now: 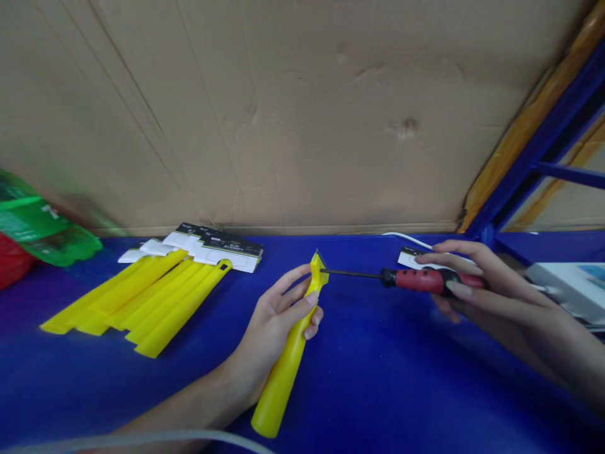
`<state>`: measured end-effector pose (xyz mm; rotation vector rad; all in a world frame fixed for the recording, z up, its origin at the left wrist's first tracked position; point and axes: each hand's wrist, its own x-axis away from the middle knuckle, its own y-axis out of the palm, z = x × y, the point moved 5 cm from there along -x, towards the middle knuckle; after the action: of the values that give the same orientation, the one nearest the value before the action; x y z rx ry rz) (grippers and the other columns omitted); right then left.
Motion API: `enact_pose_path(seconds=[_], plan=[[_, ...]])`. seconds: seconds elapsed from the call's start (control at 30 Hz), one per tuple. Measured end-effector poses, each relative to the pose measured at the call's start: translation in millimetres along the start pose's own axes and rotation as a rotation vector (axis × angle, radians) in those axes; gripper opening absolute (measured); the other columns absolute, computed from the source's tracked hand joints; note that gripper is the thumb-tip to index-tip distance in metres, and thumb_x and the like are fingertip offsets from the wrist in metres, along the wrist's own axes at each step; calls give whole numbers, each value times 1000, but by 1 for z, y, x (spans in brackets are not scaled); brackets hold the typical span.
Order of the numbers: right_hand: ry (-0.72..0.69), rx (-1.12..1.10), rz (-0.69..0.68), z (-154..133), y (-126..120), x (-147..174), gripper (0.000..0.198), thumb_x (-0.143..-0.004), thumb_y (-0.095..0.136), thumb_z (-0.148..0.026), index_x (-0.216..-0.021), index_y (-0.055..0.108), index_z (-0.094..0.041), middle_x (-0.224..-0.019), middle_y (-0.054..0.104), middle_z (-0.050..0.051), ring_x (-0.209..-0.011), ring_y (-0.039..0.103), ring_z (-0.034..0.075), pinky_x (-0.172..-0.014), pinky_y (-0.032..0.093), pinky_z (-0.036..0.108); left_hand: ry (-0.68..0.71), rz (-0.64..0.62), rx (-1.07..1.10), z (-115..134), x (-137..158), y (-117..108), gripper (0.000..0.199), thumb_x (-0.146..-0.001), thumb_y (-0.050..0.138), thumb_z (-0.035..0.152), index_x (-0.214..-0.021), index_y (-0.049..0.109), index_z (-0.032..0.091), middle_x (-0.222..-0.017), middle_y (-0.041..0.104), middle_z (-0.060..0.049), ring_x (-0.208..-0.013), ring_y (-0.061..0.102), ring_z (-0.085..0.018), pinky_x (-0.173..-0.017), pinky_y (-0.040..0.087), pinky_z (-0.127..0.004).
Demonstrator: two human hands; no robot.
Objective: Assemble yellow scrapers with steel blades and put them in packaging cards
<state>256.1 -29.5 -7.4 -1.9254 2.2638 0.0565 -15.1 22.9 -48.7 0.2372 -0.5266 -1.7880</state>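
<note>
A yellow-handled scraper (290, 353) is held in my left hand (281, 315), fingers wrapped near its head and the handle slanting down towards me. A thin dark blade edge shows at the head's top. My right hand (486, 284) has its fingers round the red and black handle of a screwdriver (420, 279). The screwdriver's dark shaft lies level and its tip meets the side of the scraper head; what the tip sits in is too small to tell.
Several yellow-handled tools with card sleeves (174, 290) lie fanned on the blue table (368, 384) at left. A green plastic bottle (47, 227) lies beyond them. Cardboard (283, 113) walls the back. A white box (567, 287) and blue metal frame (515, 151) stand at right.
</note>
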Motion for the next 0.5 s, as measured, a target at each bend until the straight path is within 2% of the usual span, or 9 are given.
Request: enact_pose_path(seconds=[0.03, 0.07, 0.13, 0.2, 0.27, 0.37, 0.43, 0.5], plan=[[-17, -12, -12, -2, 1, 0, 43, -81, 83, -46, -118, 65, -33, -100, 74, 1, -68, 65, 16, -56, 52, 26, -9, 9, 3, 0, 1, 0, 63, -67, 96, 19, -122, 67, 17, -86, 73, -4, -54, 60, -11, -44, 40, -20], [-31, 8, -30, -4, 1, 0, 38, -83, 82, -44, -116, 65, -33, -88, 73, 0, -66, 64, 15, -56, 52, 24, -16, 13, 1, 1, 1, 1, 63, -66, 96, 18, -123, 67, 16, -87, 73, -4, -53, 60, -10, -45, 40, -20], [-107, 70, -52, -6, 2, -1, 28, -92, 72, -52, -108, 64, -30, -61, 63, -5, -48, 55, 13, -46, 44, 21, -16, 2, -13, 2, 3, 4, 61, -68, 94, 18, -123, 68, 15, -90, 73, -5, -52, 58, -9, -45, 40, -20], [-103, 161, -10, -4, -1, -2, 33, -97, 62, -60, -103, 61, -28, -49, 54, -7, -37, 45, 11, -38, 34, 20, -7, -15, -30, 4, 5, 6, 57, -70, 93, 18, -121, 68, 15, -94, 73, -6, -52, 58, -8, -45, 39, -20], [-43, 209, 26, 1, -3, -3, 39, -97, 56, -65, -101, 60, -26, -51, 54, -7, -35, 41, 10, -36, 30, 20, 0, -14, -33, 4, 6, 7, 55, -70, 93, 18, -120, 69, 15, -95, 73, -6, -52, 57, -8, -45, 39, -20], [-9, 135, -38, 3, 1, -1, 37, -96, 61, -60, -111, 62, -27, -69, 66, -2, -51, 58, 14, -46, 46, 23, -15, 29, -2, 3, 4, 3, 61, -67, 95, 18, -121, 67, 15, -90, 72, -5, -51, 57, -8, -45, 38, -19], [-51, 102, -93, -1, 3, 1, 34, -93, 70, -50, -119, 62, -29, -83, 71, 0, -67, 66, 16, -61, 54, 25, -19, 46, 23, 3, 2, 1, 64, -65, 95, 17, -123, 66, 15, -88, 72, -5, -52, 58, -8, -45, 38, -19], [-114, 122, -108, -5, 3, 2, 31, -93, 72, -47, -117, 61, -30, -79, 70, -2, -64, 65, 14, -61, 53, 23, -15, 42, 28, 2, 1, 0, 64, -66, 95, 17, -122, 66, 15, -91, 73, -5, -54, 59, -9, -45, 39, -19]])
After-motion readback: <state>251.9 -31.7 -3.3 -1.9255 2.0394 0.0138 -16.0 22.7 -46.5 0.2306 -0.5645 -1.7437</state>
